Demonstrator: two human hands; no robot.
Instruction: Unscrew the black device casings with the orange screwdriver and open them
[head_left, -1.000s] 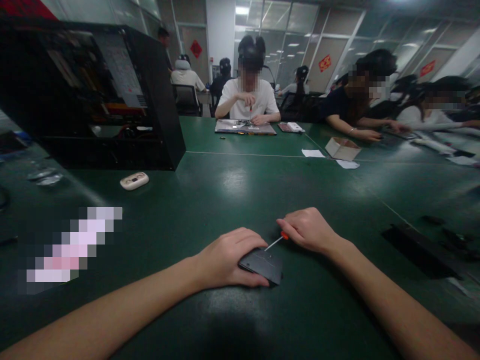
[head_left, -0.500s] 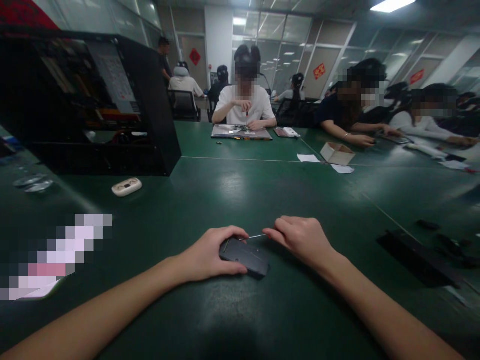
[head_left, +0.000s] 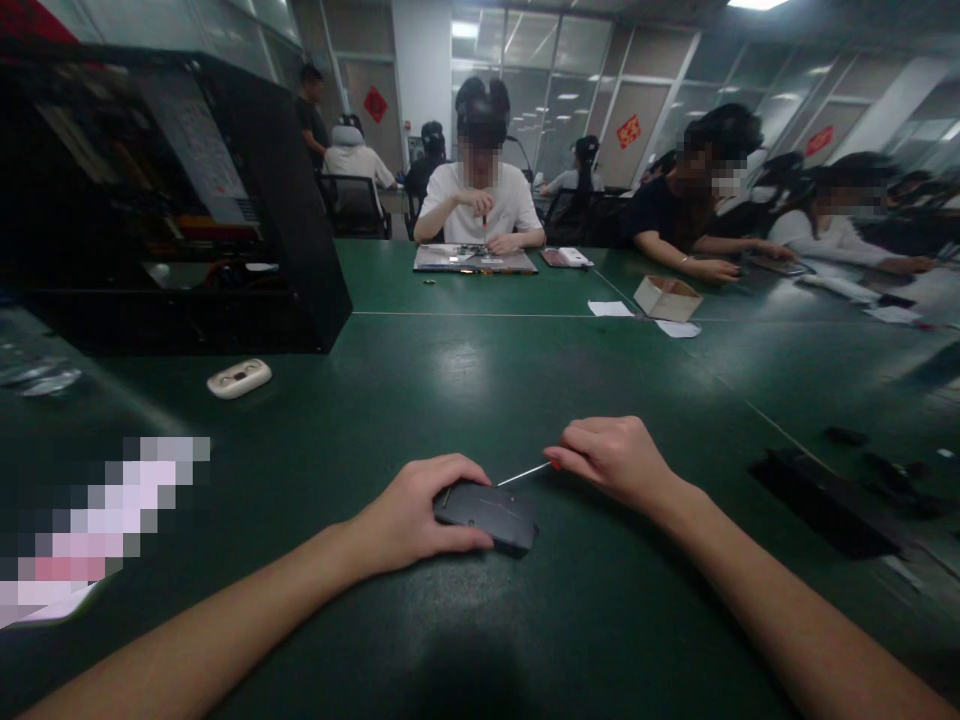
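Note:
My left hand (head_left: 420, 510) is closed around one end of a small dark grey casing (head_left: 491, 515), thumb along its near side and fingers over its far side. The casing lies low over the green table, and its exact kind is not plain. In my right hand (head_left: 615, 455) is a screwdriver (head_left: 525, 473); its thin metal shaft points left and a bit of red handle shows by my fingertips. The shaft's tip is at the casing's far edge, near my left fingertips. Whether it sits in a slot or only touches the edge, I cannot tell.
A black computer case (head_left: 300, 230) stands open at the left. Before it lies a cream earbud case (head_left: 240, 379). A small open box (head_left: 667, 298) and papers (head_left: 610, 309) lie farther back. Black parts (head_left: 825, 500) are at the right. Co-workers sit across the table (head_left: 405, 390).
My right hand has drawn slightly back and up to the right, so more of the screwdriver's shaft and its red handle show. My left hand keeps hold of the casing. The view has shifted slightly.

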